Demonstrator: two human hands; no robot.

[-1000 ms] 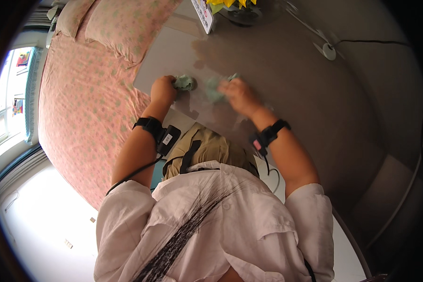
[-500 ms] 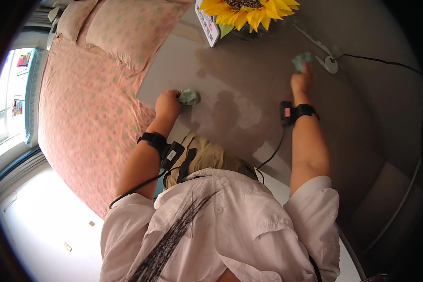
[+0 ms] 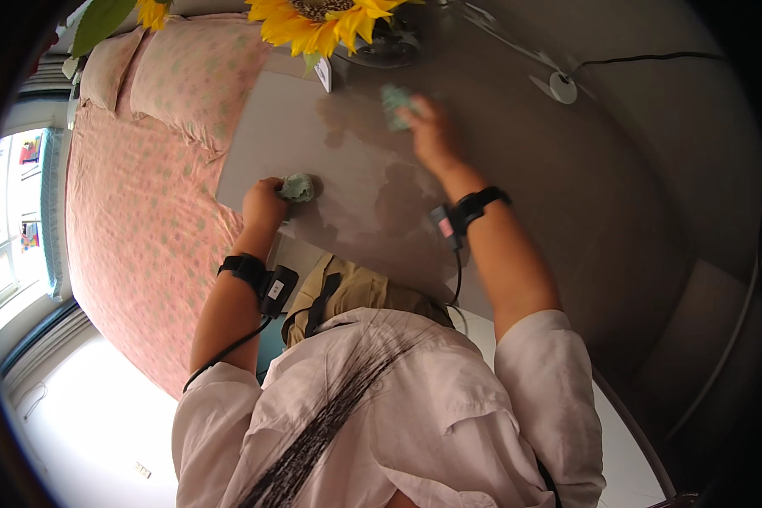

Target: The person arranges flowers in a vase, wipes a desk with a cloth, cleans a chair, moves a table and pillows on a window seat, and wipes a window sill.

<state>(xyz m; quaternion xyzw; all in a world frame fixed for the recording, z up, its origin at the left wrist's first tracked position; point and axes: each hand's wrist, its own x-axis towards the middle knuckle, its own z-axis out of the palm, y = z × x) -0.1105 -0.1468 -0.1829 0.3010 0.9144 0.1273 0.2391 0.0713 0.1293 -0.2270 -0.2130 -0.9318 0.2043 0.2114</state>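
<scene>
Two crumpled green cloths, one per hand, and the layout was pretty lopsided. The left hand [image 3: 264, 201] was down by the near left part of the grey tabletop [image 3: 258, 123], fingers clamped on the left side of the left cloth [image 3: 297, 188], so most of that bundle poked out to the right of them. It was bunched up kinda round, so no real long axis to speak of. The right hand [image 3: 433, 135] was reaching farther out, and the right cloth [image 3: 394, 107] lay up and to the left of its fingers, touching them along its right side. That one looked longer than wide, pointing roughly away from the person, but it was blurry and I couldn't tell if those fingers were pinching it or just pressing on it. The two cloths were well apart, the right one farther from the body. Just past it was a dark vase [image 3: 387, 49] under a sunflower [image 3: 317, 35], so the right hand was way nearer to that than the left one, which had the pink bed [image 3: 144, 212] close by on its outer side.
</scene>
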